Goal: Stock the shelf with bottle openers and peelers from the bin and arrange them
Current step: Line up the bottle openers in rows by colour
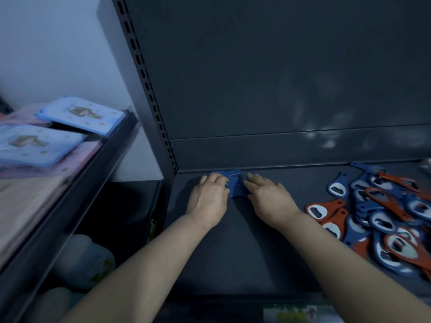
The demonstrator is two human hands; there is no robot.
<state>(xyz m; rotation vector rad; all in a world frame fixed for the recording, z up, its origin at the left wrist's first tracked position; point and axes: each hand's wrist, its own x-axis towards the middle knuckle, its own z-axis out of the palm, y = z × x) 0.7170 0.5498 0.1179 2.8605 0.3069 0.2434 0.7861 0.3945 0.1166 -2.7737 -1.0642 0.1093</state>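
Stocking looks midway: left hand (207, 197) curls its fingers (215, 178) on the blue peeler stack (236, 187) at the shelf's (233, 252) 11 o'clock corner, right hand (268, 197) presses flat fingers against it, bottle openers (384, 217) lie heaped at 3 o'clock.

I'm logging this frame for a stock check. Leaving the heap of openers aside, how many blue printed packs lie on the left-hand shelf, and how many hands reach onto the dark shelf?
Blue printed packs: 2
Hands: 2, left hand and right hand, both at the blue pieces
Total: 4
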